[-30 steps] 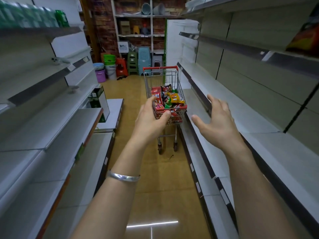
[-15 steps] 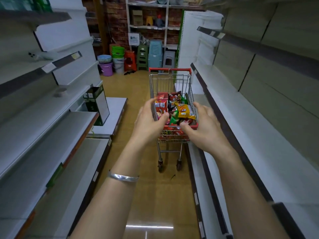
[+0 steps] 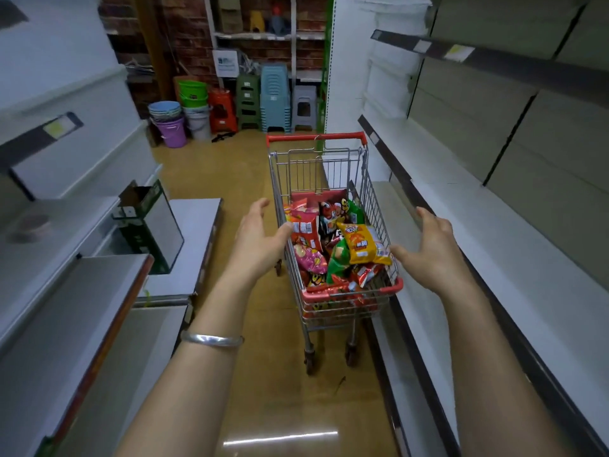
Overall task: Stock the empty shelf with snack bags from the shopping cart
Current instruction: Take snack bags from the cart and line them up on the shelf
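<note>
Left hand (image 3: 255,245) and right hand (image 3: 431,252) spread, grasping nothing, flanking cart (image 3: 375,206); bags (image 3: 361,247) inside.

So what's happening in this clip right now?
A person stands in a shop aisle in front of a small cart full of snack bags. Both hands are open and reach toward it: the left hand at its left side, the right hand at its right. Neither holds a bag. The shelf to the right is bare, so stocking has not begun.
</note>
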{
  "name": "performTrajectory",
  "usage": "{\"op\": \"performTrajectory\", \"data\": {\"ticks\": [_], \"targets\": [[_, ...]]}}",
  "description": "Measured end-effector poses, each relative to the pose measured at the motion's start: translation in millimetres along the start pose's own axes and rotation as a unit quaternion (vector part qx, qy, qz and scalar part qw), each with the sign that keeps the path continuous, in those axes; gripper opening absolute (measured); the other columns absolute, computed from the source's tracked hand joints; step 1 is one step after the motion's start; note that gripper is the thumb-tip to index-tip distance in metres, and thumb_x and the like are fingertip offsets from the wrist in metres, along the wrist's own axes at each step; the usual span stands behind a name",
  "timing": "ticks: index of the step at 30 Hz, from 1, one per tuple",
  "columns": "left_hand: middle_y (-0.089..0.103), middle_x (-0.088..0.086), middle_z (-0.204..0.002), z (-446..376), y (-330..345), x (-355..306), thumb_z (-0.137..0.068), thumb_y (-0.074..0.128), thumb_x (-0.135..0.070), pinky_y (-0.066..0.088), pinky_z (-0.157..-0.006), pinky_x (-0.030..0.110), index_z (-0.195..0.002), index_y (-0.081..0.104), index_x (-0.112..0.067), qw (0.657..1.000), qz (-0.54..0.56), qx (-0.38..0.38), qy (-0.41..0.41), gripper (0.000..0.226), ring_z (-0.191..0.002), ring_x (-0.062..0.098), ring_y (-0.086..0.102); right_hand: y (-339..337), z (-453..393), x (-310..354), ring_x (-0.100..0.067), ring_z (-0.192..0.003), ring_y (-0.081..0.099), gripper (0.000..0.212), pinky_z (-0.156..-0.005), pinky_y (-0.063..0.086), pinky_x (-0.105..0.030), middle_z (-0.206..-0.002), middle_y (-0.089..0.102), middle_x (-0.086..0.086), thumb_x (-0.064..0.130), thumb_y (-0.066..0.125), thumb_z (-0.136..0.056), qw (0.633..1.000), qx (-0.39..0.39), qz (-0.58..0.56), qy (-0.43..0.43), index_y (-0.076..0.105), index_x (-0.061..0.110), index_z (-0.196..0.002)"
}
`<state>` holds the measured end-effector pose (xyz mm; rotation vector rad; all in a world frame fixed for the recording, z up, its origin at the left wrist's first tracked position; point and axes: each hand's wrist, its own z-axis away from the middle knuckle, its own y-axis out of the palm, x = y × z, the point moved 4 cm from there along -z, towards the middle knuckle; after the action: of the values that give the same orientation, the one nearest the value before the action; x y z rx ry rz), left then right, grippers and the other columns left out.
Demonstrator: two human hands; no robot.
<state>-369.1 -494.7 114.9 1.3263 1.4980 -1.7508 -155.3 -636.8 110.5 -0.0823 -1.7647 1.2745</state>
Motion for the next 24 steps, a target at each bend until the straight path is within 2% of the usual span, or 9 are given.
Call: {"op": "performTrajectory", "data": {"ticks": [2,6,8,12,15,19,24], "targets": [[0.036,0.006,-0.155,-40.8,11.4,3.8,-0.096,0.062,-0.029,0.037,-0.113,0.046,-0.152,0.029,-0.021,1.000,0.006,0.011,-0.009,0.065,-0.141,0.022,0.036,11.2,-31.3,-2.6,-0.030,-0.148,0.023,0.083,-0.116,0.031,-0.053,-0.162,0.015,-0.007,0.029,0.068,-0.093,1.000,0.002,0.005,0.019,0.016,0.023,-0.158],[0.039,0.005,-0.152,-105.6,55.5,8.2,-0.097,0.062,-0.030,0.039,-0.108,0.041,-0.151,0.030,-0.021,0.997,0.009,0.080,-0.016,0.063,-0.137,0.022,0.041,30.7,-90.1,-12.0,-0.031,-0.148,0.023,0.085,-0.117,0.029,-0.053,-0.163,0.014,-0.008,0.029,0.068,-0.092,0.999,0.024,0.009,0.048,0.014,0.022,-0.158],[0.040,0.005,-0.150,-139.3,79.2,9.5,-0.097,0.062,-0.030,0.040,-0.110,0.045,-0.151,0.029,-0.021,0.994,0.013,0.103,-0.020,0.064,-0.135,0.024,0.044,41.3,-123.8,-15.7,-0.032,-0.147,0.025,0.084,-0.117,0.030,-0.052,-0.162,0.014,-0.009,0.029,0.068,-0.092,0.998,0.035,0.015,0.053,0.015,0.020,-0.158],[0.050,0.000,-0.135,-205.5,121.6,17.6,-0.096,0.063,-0.027,0.048,-0.103,0.046,-0.150,0.031,-0.020,0.993,0.020,0.110,-0.045,0.063,-0.118,0.022,0.055,67.0,-198.4,-23.3,-0.029,-0.146,0.025,0.083,-0.116,0.027,-0.045,-0.161,0.017,-0.008,0.032,0.067,-0.093,0.997,0.068,0.033,0.035,0.016,0.017,-0.158],[0.046,0.006,-0.146,-252.3,153.8,25.5,-0.094,0.065,-0.031,0.046,-0.105,0.050,-0.150,0.031,-0.021,0.991,0.010,0.116,-0.070,0.066,-0.126,0.027,0.053,80.5,-253.1,-29.9,-0.028,-0.147,0.023,0.084,-0.117,0.026,-0.042,-0.161,0.016,-0.008,0.033,0.066,-0.094,0.993,0.104,0.046,0.036,0.015,0.018,-0.158],[0.043,0.008,-0.149,-300.9,190.0,48.7,-0.095,0.064,-0.031,0.043,-0.108,0.051,-0.149,0.032,-0.022,0.987,0.011,0.117,-0.110,0.063,-0.132,0.030,0.047,103.2,-320.5,-44.9,-0.029,-0.146,0.025,0.085,-0.117,0.026,-0.044,-0.161,0.017,-0.008,0.027,0.068,-0.093,0.987,0.148,0.048,0.040,0.014,0.019,-0.158],[0.044,0.015,-0.148,-327.4,227.9,94.0,-0.097,0.062,-0.022,0.044,-0.107,0.044,-0.150,0.032,-0.016,0.970,-0.014,0.148,-0.190,0.062,-0.132,0.032,0.047,141.7,-369.5,-82.2,-0.032,-0.140,0.036,0.082,-0.111,0.035,-0.040,-0.153,0.027,-0.013,0.006,0.065,-0.090,0.975,0.201,0.066,0.071,0.020,0.020,-0.157]]}}
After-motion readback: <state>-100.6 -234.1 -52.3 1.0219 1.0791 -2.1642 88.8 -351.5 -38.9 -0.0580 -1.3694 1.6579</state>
